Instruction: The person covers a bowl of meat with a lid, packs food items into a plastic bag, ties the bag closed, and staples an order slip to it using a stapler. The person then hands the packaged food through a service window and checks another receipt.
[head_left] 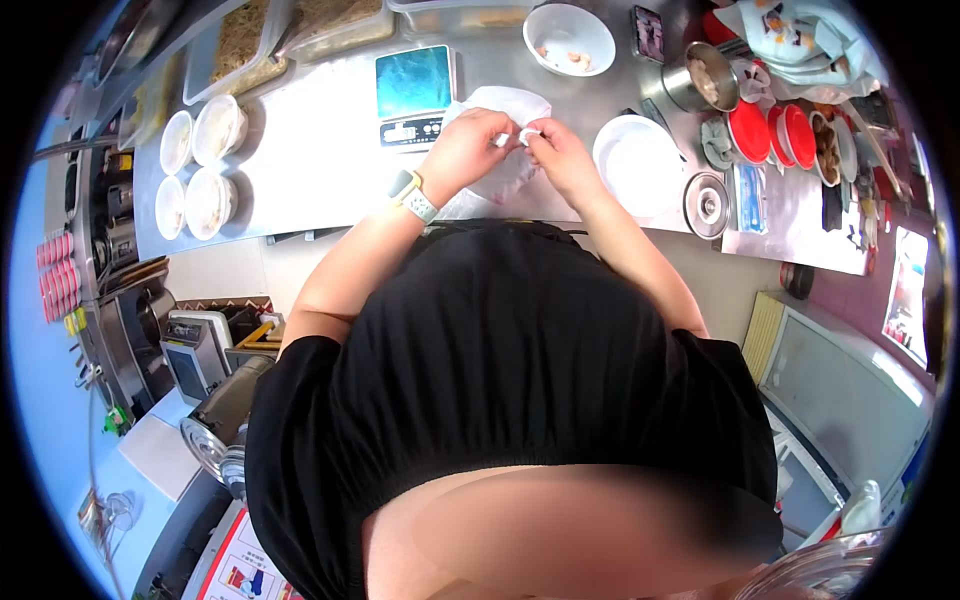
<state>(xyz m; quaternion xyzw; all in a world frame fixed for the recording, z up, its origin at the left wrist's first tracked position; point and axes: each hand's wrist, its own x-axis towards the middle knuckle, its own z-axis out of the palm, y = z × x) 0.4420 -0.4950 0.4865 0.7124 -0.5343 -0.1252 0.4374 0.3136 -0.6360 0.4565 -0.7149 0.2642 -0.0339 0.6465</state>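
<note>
Both hands are in tight here, and it's close work! The left hand and the right hand meet over a thin clear plastic bag, which lies on the tabletop at twelve o'clock from the body. Each grip is clamped on a bunch of whitish film, fingertips almost nose to nose, with the rest of the bag spread beneath and around them. Whether that film is being twisted, knotted or teased apart, I can't tell, and what the bag holds is hidden too.

So what makes for good handling? Short, even pulls, I'd say, straight out towards nine and three; a hard yank could well split film this thin. Pinch with the pads, because nails may puncture it. Best to leave the bag's weight on the tabletop, so the bunch in the fingers isn't carrying the load.

And mind the neighbours! From the bag, a kitchen scale sits just beside at ten o'clock, so the left elbow and wrist want a narrow path. A bowl with a few pieces in it stands at one, and a white bowl lies near the right forearm at three: keep that side tucked.
</note>
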